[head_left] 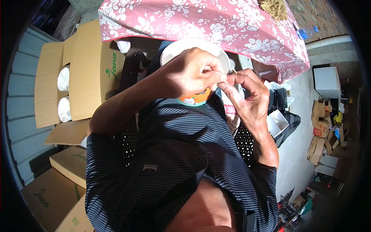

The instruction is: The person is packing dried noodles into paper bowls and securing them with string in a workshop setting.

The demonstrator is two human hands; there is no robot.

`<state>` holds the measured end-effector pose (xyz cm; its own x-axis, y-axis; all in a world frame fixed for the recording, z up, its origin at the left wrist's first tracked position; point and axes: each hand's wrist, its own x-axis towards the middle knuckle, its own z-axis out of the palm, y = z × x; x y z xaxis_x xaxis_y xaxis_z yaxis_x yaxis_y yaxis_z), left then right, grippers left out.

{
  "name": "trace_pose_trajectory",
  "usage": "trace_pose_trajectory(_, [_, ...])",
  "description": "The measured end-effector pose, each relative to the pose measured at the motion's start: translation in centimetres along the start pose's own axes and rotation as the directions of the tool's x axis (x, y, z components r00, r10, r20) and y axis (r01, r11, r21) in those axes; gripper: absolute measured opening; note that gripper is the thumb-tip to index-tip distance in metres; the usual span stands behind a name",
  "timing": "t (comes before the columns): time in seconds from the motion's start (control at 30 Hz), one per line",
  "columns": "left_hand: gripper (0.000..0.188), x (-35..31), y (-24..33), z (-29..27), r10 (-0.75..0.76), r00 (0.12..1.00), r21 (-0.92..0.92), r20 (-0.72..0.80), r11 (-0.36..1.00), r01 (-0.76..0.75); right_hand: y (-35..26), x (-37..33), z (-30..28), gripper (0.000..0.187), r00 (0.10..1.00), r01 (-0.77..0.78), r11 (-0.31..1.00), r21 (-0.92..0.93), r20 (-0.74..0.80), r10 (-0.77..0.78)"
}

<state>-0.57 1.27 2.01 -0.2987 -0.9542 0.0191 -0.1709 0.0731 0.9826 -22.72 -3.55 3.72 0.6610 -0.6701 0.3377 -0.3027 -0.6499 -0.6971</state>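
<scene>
My left hand (pixel 191 75) and my right hand (pixel 251 92) meet in front of my chest, fingertips nearly touching. Both pinch at a small pale piece (pixel 223 79), mostly covered by the fingers. A thin yellowish strand (pixel 231 70) curves up in a loop beside the right fingers. Behind and under my left hand stands a round white tub (pixel 167 56). An orange and teal printed surface (pixel 195 98) shows below that hand, apparently the tub's side. What lies inside the tub is hidden by the hand.
A table with a pink floral cloth (pixel 201 21) stands ahead, bearing a bundle of dry straw-like fibres (pixel 275 9) and a plastic bottle (pixel 307 32). Cardboard boxes (pixel 87 69) crowd the left. At right are a white container (pixel 277 123), a white box (pixel 326 82) and scattered cardboard (pixel 319 133).
</scene>
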Motion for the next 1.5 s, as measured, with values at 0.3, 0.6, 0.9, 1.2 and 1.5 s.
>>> trace_pose_trajectory(0.3, [0.02, 0.3, -0.5, -0.3, 0.041, 0.998, -0.04, 0.046, 0.998, -0.039, 0.5, 0.0, 0.1, 0.019, 0.931, 0.311, 0.911, -0.272, -0.104, -0.349])
trace_pose_trajectory(0.6, [0.025, -0.1, 0.1, -0.7, 0.012, 1.0, -0.397, -0.014, 0.918, -0.016, 0.7, -1.3, -0.1, 0.014, 0.961, 0.271, 0.948, -0.168, -0.004, -0.276])
trace_pose_trajectory(0.9, [0.03, -0.5, -0.1, 1.2, 0.131, 0.991, -0.149, -0.008, 0.98, -0.131, -0.6, -2.4, -1.2, 0.014, 0.947, -0.317, 0.908, 0.275, 0.138, 0.289])
trace_pose_trajectory(1.2, [0.028, -0.1, 1.1, 2.0, -0.008, 0.998, -0.062, -0.063, 0.998, 0.004, -0.1, -1.8, -0.9, 0.015, 0.927, -0.366, 0.734, 0.572, 0.151, 0.344])
trace_pose_trajectory(1.5, [0.022, -0.4, 0.7, 1.7, 0.032, 0.991, -0.062, -0.132, 0.997, -0.041, 1.0, -2.0, -0.1, 0.014, 0.951, -0.305, 0.864, 0.4, 0.072, 0.302])
